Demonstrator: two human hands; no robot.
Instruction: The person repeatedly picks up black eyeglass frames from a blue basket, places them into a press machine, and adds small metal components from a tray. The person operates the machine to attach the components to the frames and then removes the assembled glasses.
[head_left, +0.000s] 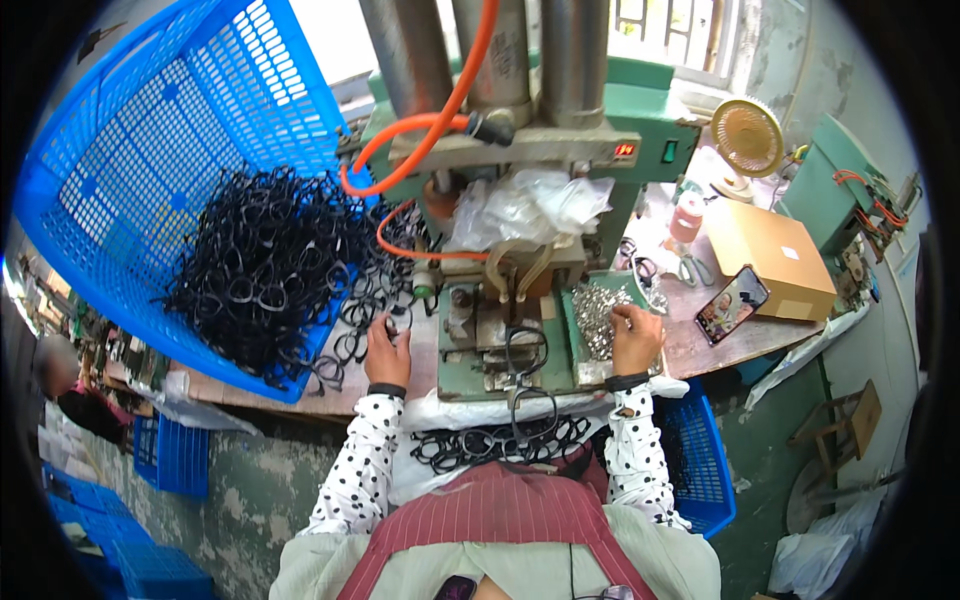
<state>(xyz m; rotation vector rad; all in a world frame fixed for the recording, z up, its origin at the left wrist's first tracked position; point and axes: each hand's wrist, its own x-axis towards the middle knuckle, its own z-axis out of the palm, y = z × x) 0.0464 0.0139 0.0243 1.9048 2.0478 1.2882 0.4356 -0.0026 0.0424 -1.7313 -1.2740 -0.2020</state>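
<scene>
My left hand (388,354) rests at the edge of a pile of black glasses frames (350,345), thumb and forefinger apart, touching or nearly touching the closest ones. Over a green tray of small silvery metal pieces (597,318), my right hand (638,342) is closed in a pinch; whatever it holds is too small to make out. Between the hands, a black glasses frame (526,332) stands at the fixture of a green press (465,375). Another glasses frame (534,438) hangs just below it, above several more on my lap.
A large blue basket (95,215) heaped with black frames leans at the left. Orange hoses (465,85) cross the press. On the right are a phone (732,305), scissors (694,270), a cardboard box (775,255) and a fan (747,137). Another blue basket (705,470) stands below.
</scene>
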